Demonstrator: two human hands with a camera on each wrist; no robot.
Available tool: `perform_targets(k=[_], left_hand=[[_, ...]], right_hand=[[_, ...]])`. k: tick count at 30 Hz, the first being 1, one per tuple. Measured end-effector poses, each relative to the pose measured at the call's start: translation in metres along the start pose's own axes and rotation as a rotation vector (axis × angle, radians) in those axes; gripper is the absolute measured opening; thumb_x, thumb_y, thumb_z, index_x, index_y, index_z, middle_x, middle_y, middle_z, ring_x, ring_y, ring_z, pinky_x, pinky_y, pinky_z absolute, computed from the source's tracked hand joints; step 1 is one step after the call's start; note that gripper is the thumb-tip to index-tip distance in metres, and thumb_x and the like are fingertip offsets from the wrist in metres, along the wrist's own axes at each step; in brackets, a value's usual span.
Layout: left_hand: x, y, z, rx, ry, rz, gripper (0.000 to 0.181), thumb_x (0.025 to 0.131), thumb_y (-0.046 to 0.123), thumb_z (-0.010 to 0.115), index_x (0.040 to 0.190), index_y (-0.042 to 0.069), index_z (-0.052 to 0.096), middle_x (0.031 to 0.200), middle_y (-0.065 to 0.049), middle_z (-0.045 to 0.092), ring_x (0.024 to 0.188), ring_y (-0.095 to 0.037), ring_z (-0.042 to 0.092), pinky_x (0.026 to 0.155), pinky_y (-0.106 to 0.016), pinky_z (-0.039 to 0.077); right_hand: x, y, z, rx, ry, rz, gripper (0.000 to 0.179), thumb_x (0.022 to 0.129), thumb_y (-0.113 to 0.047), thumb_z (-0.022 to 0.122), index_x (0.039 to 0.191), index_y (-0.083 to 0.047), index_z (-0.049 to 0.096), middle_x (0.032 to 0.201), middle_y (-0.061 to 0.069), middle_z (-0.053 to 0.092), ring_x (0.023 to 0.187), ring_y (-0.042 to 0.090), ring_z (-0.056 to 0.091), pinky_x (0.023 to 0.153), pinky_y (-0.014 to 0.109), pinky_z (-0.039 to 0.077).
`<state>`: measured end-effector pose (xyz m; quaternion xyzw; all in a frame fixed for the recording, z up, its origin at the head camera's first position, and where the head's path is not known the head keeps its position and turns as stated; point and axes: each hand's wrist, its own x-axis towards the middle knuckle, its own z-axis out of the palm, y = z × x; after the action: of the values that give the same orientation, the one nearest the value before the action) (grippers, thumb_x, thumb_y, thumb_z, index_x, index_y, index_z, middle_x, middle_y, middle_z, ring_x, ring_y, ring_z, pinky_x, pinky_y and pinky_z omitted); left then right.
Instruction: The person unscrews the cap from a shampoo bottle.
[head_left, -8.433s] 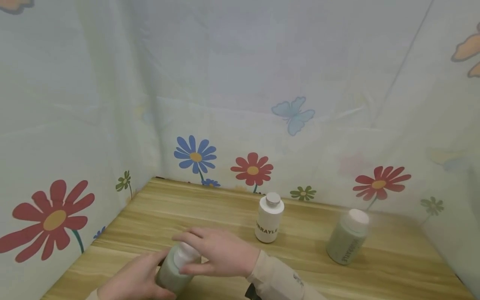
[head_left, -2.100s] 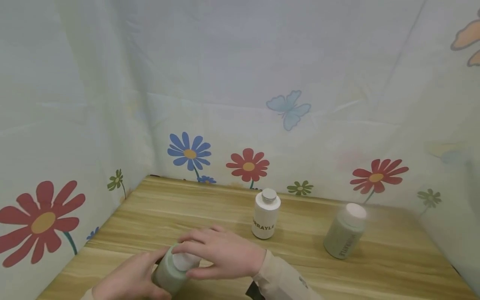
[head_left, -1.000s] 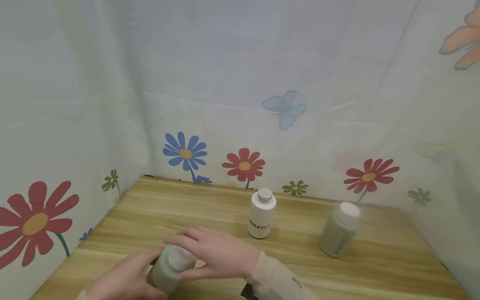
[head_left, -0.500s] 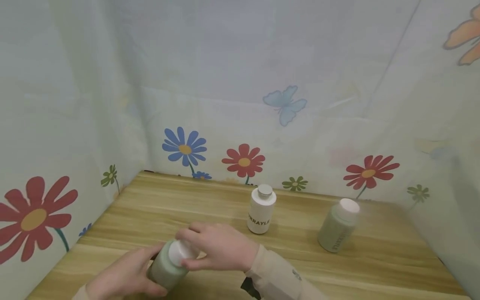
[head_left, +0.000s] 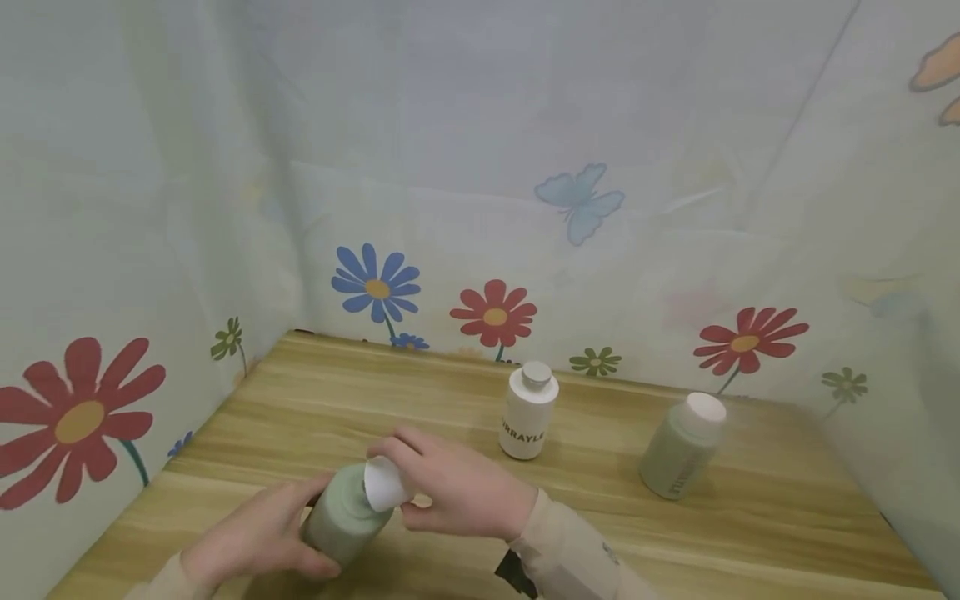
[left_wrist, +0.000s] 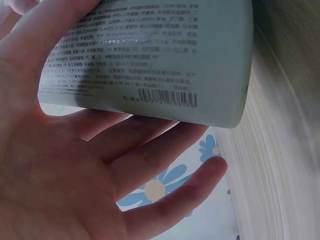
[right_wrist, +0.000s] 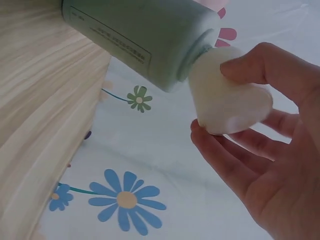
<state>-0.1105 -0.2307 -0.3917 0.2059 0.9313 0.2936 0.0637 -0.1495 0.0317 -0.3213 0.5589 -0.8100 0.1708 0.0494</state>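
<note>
Since a moment before, the cap point(head_left: 386, 486) had tipped sideways at the neck of the bottle point(head_left: 347, 523); right grip point(head_left: 459, 487) pinched it, left grip point(head_left: 261, 530) curled round the bottle, tilted over the surface point(head_left: 420, 400).

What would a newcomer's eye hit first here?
Likely the green bottle in front, left of centre, gripped by the left hand, its white cap pinched by the right hand. Then the big red printed flower at far left. Farther back stand a white bottle and, at right, another green bottle.
</note>
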Motion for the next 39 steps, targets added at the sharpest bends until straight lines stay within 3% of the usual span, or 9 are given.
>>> perform_targets(k=[5,10,20,28,36,39], left_hand=[[0.000,0.002,0.000,0.014,0.030,0.032,0.074,0.060,0.044,0.088,0.123,0.018,0.059,0.109,0.007,0.068,0.096,-0.007,0.062,0.076,-0.028,0.051],[-0.003,0.002,0.001,0.028,0.038,0.016,0.076,0.059,0.045,0.089,0.123,0.020,0.058,0.109,0.009,0.068,0.098,-0.009,0.062,0.079,-0.031,0.052],[-0.006,-0.002,-0.001,-0.001,0.031,0.014,0.074,0.060,0.044,0.088,0.123,0.018,0.058,0.111,0.007,0.068,0.101,-0.013,0.063,0.082,-0.033,0.052],[-0.007,-0.003,-0.001,-0.024,0.031,0.009,0.077,0.060,0.043,0.088,0.125,0.015,0.057,0.113,0.004,0.069,0.104,-0.024,0.065,0.085,-0.040,0.052],[-0.010,-0.006,-0.003,-0.063,0.019,0.004,0.076,0.061,0.043,0.088,0.125,0.016,0.057,0.115,0.004,0.069,0.108,-0.025,0.064,0.089,-0.041,0.052],[-0.011,-0.009,-0.003,-0.067,0.027,0.031,0.075,0.061,0.043,0.088,0.124,0.015,0.058,0.115,0.004,0.069,0.106,-0.021,0.064,0.088,-0.037,0.052]], right_hand=[[-0.010,0.008,0.006,0.106,0.088,0.044,0.056,0.079,-0.006,0.070,0.130,-0.008,0.047,0.125,0.003,0.051,0.104,0.012,0.055,0.091,0.015,0.046],[-0.018,0.015,0.016,0.125,0.160,0.098,0.054,0.078,-0.010,0.073,0.129,-0.010,0.053,0.123,0.003,0.057,0.102,0.013,0.057,0.090,0.022,0.049],[-0.027,0.020,0.035,0.278,0.148,0.123,0.055,0.078,-0.007,0.075,0.129,-0.006,0.053,0.125,0.006,0.061,0.111,0.015,0.059,0.097,0.026,0.049],[-0.034,0.028,0.056,0.356,0.092,0.124,0.058,0.073,-0.001,0.076,0.127,-0.002,0.052,0.120,0.007,0.061,0.108,0.015,0.058,0.097,0.026,0.048],[-0.036,0.032,0.078,0.417,-0.068,0.167,0.051,0.078,-0.007,0.077,0.124,-0.012,0.056,0.119,-0.001,0.064,0.112,0.006,0.057,0.100,0.025,0.046],[-0.035,0.031,0.087,0.431,-0.110,0.156,0.048,0.080,-0.010,0.076,0.123,-0.014,0.054,0.118,-0.003,0.064,0.112,0.003,0.056,0.099,0.023,0.046]])
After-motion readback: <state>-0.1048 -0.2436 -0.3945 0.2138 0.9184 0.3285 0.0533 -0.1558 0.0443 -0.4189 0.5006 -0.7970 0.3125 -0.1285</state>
